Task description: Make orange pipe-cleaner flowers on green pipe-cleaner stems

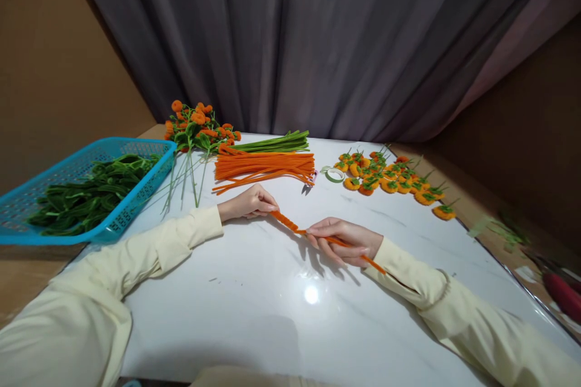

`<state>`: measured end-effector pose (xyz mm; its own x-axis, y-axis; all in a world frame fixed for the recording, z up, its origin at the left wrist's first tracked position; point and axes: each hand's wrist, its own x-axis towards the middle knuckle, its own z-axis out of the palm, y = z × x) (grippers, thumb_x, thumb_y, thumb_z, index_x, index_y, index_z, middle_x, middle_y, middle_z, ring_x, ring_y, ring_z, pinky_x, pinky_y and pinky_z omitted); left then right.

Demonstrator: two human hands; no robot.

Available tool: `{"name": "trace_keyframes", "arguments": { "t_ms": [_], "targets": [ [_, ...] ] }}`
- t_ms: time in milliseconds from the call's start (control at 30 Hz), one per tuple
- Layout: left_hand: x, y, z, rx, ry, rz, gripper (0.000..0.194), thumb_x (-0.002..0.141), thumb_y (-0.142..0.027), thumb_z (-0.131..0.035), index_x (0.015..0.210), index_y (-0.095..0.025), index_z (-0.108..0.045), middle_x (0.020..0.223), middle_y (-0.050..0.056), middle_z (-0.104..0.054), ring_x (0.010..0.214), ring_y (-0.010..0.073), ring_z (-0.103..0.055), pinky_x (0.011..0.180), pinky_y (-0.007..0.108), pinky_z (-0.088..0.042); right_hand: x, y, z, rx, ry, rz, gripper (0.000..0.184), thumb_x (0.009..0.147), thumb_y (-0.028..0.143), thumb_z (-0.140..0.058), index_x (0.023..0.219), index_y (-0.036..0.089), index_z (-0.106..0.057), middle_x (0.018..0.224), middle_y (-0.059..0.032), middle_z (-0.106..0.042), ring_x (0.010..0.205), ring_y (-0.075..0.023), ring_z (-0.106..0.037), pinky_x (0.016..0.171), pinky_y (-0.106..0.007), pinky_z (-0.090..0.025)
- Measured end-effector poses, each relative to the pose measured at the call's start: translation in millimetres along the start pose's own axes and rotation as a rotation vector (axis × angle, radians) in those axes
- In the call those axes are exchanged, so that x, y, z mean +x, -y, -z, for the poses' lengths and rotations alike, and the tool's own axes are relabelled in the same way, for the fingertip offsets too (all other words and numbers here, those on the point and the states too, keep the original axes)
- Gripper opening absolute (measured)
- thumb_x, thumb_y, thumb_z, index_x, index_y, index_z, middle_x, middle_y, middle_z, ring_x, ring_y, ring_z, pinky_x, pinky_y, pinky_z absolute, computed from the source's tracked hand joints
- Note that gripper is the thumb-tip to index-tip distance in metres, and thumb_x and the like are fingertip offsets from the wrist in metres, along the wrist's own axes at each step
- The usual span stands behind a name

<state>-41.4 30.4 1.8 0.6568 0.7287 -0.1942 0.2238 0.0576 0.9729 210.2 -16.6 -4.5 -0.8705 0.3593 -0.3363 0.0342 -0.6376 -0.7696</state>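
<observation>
An orange pipe cleaner (290, 225) stretches between both hands just above the white table (254, 314). My left hand (249, 202) pinches its left end with curled fingers. My right hand (347, 240) grips it further along, and the free end pokes out past the wrist. Both arms wear cream sleeves.
A bundle of orange pipe cleaners (265, 167) and green ones (276, 144) lies behind the hands. Finished orange flowers on stems (197, 124) lie at back left, small orange pumpkins (390, 180) at right, a tape roll (335, 175) between. A blue basket (86, 187) holds green pieces. Dark curtain behind.
</observation>
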Motion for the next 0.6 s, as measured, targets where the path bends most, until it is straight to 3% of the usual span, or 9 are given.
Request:
{"name": "trace_keyframes", "arguments": {
  "t_ms": [133,367,600],
  "targets": [
    [0.6,0.5,3.8,-0.121,0.067,0.041,0.018,0.068,-0.026,-0.066,0.065,-0.008,-0.066,0.035,-0.008,-0.031,0.029,0.0017,-0.018,0.030,0.018,-0.008,-0.5,0.5,-2.8,-0.038,0.003,0.020,0.024,0.088,0.020,-0.042,0.075,0.009,-0.058,0.049,-0.0024,-0.064,0.017,-0.0027,-0.025,0.020,-0.013,-0.030],
    [3.0,3.0,7.1,-0.243,0.199,0.111,0.017,0.065,-0.025,-0.068,0.065,-0.008,-0.065,0.035,-0.008,-0.029,0.028,0.0018,-0.016,0.028,0.017,-0.007,4.3,-2.8,-3.0,-0.097,-0.130,0.090,0.029,0.085,0.028,-0.051,0.061,0.012,-0.054,0.036,0.0018,-0.055,0.018,-0.0021,-0.022,0.021,-0.011,-0.027],
    [4.7,7.1,-0.3,-0.348,0.178,0.066,0.015,0.068,-0.021,-0.064,0.071,-0.007,-0.064,0.039,-0.006,-0.041,0.026,0.0030,-0.028,0.028,0.017,-0.017,7.1,-6.0,-2.8,-0.139,-0.174,0.192,0.029,0.084,0.035,-0.056,0.065,0.014,-0.052,0.032,0.0076,-0.045,0.020,-0.0026,-0.024,0.024,-0.012,-0.029]
  ]
}}
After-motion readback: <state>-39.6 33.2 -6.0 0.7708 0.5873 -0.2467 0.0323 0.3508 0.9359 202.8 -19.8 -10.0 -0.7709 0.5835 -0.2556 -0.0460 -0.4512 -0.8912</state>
